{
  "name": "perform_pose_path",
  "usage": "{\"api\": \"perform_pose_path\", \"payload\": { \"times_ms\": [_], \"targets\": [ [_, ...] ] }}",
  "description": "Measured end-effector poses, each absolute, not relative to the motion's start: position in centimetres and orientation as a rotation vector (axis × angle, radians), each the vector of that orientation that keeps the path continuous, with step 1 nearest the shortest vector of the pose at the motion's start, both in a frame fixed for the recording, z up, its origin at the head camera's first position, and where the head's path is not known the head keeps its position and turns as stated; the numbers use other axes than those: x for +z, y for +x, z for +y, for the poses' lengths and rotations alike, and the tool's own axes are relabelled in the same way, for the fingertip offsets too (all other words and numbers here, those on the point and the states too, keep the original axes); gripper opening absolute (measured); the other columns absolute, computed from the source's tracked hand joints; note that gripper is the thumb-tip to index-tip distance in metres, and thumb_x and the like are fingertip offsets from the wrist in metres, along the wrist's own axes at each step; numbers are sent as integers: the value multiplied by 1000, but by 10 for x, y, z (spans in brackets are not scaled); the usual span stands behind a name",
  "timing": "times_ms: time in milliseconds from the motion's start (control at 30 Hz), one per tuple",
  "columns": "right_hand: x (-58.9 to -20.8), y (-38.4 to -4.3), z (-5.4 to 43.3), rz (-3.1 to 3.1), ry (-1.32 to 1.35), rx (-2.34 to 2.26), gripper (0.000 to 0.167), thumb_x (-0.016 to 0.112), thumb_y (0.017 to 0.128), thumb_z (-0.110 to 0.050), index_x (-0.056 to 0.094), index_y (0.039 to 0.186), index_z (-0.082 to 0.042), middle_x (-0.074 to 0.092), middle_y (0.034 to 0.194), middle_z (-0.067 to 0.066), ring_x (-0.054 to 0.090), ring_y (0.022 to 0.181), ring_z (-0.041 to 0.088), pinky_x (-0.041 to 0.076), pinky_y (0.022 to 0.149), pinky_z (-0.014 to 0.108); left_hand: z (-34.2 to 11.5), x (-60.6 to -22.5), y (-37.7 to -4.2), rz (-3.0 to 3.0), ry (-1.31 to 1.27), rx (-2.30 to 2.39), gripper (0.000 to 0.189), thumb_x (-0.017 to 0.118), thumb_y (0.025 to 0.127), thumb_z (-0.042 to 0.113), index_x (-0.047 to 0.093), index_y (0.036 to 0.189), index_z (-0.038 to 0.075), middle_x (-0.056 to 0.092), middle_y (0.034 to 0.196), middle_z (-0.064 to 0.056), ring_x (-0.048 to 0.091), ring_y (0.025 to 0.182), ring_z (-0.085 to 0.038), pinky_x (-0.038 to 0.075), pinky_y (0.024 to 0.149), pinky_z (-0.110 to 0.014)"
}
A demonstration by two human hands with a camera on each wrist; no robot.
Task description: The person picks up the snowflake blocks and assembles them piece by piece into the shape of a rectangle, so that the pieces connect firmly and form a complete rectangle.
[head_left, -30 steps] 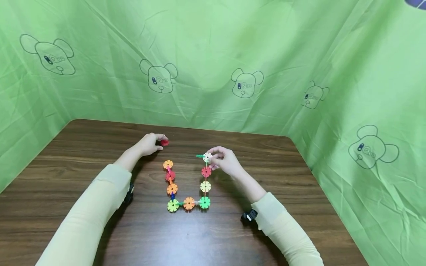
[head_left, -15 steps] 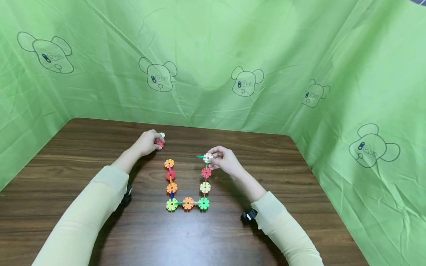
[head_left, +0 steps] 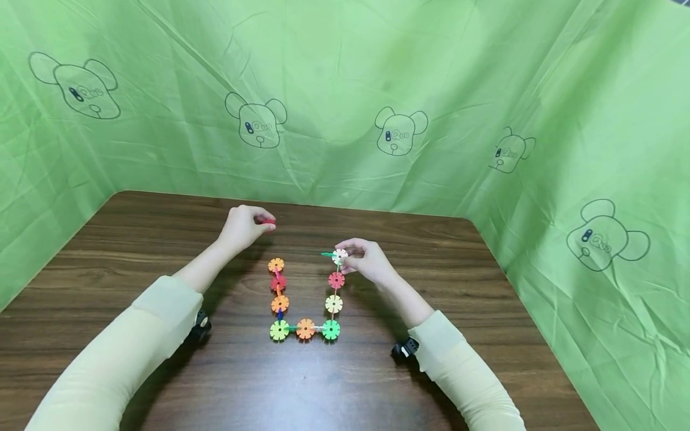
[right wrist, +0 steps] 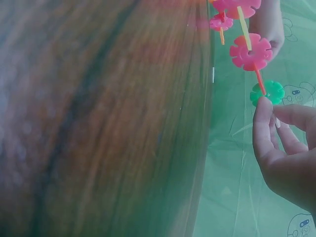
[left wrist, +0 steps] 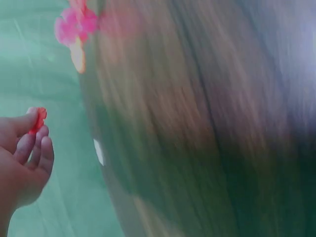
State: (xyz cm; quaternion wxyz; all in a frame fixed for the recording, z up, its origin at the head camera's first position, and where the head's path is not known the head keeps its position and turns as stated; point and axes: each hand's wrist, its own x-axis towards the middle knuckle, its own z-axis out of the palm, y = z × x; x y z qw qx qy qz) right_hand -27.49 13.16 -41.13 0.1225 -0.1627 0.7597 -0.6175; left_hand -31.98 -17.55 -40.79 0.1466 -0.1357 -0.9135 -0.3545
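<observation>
My left hand (head_left: 241, 228) pinches a red notched disc (head_left: 270, 222) between thumb and fingers, over the far part of the table. The same red disc (left wrist: 41, 119) shows at the fingertips in the left wrist view. My right hand (head_left: 368, 262) pinches a white notched disc (head_left: 339, 257) at the far right end of a U-shaped chain. From that white disc a green disc (head_left: 327, 254), seen edge-on, sticks out leftward. The chain's other end is an orange disc (head_left: 276, 264); its near corners are a yellow-green disc (head_left: 279, 330) and a green disc (head_left: 331, 330).
The chain lies on a brown wooden table (head_left: 431, 275), with an orange disc (head_left: 305, 328) midway along its near side. Behind the table hangs a green curtain (head_left: 323, 66) with bear-head drawings. The table's far edge runs just beyond my left hand.
My left hand has moved a little toward the back and right with the red disc. A white disc seen beside its fingers half a second ago no longer shows. The right hand stays nearly still.
</observation>
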Motion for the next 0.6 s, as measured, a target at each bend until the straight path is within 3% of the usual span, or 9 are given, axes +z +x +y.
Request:
{"api": "perform_pose_path", "payload": {
  "times_ms": [167,300,467,600],
  "targets": [
    [-411,-275,132,2214,-446,-1810,31,57,83,12,59,114,7,63,91,20,64,72,20,58,71,38,-162,-397,-304,-2607,-359,-1114,15,76,80,23,75,88,11,72,75,-3,64,65,-14,47,59,-31],
    [-407,-273,130,2186,-421,-1811,32,57,84,12,56,116,10,62,98,28,64,74,23,57,76,43,-154,-392,-294,-2607,-338,-1200,15,77,80,25,76,87,12,73,73,-1,65,62,-11,48,55,-27],
    [-408,-275,127,2172,-391,-1834,30,57,85,12,55,116,10,62,97,26,64,72,20,55,79,47,-141,-388,-282,-2611,-322,-1363,17,76,80,25,75,89,10,73,74,-4,69,64,-20,51,52,-25],
    [-407,-275,125,2159,-393,-1861,30,56,86,12,54,115,12,63,92,20,64,71,19,56,78,45,-130,-386,-275,-2616,-303,-1478,18,76,81,25,75,90,10,72,72,-6,68,61,-23,56,54,-34]
  ]
}}
